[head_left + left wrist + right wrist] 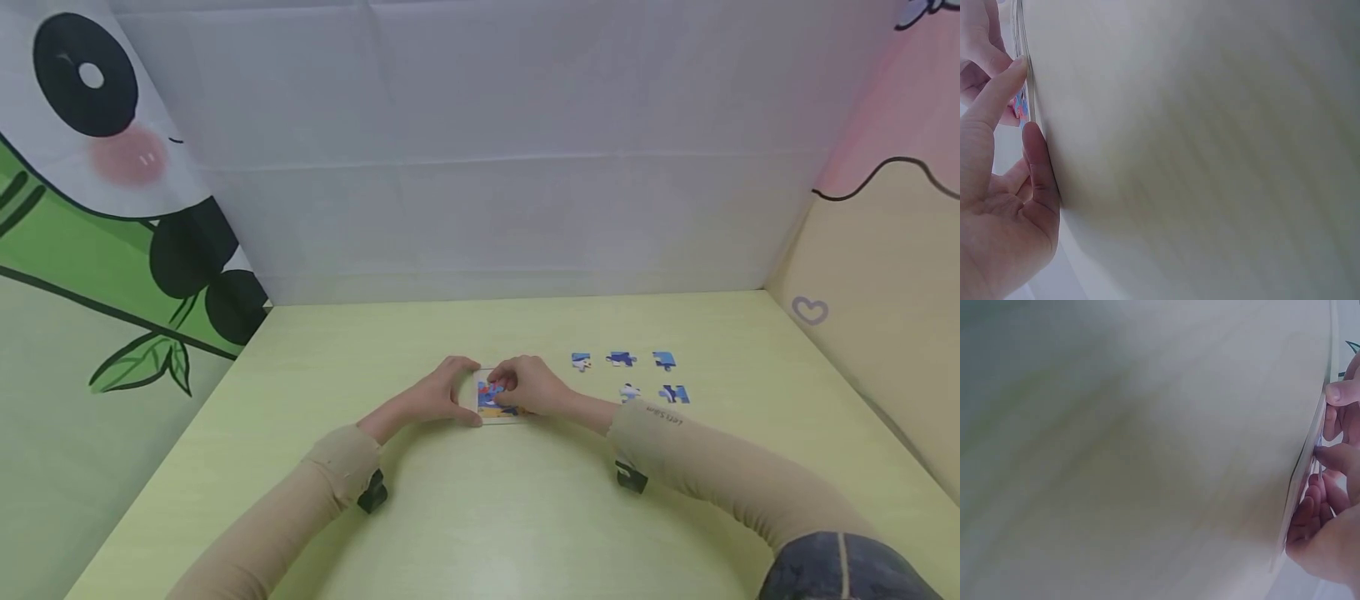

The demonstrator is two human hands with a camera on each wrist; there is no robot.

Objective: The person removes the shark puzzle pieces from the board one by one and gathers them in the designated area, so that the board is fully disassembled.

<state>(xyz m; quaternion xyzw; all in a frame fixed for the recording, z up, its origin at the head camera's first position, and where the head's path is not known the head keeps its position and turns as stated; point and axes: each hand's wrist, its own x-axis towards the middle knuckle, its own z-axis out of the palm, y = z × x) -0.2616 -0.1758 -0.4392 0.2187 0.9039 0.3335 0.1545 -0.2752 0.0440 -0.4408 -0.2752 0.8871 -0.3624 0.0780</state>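
A small jigsaw puzzle board with a pale border lies flat on the table, its picture in blue, red and orange partly filled in. My left hand grips the board's left side, thumb at the near corner and fingers at the far one. Over the picture, my right hand has its fingers curled, thumb and fingertips pinching a puzzle piece low against the board; the piece is mostly hidden by the fingers. In the right wrist view the right thumb and fingertips meet close at the board's surface.
Several loose puzzle pieces in blue and white lie in two rows to the right of the board, the nearer row just beyond the right sleeve. A white wall cloth rises at the table's far edge.
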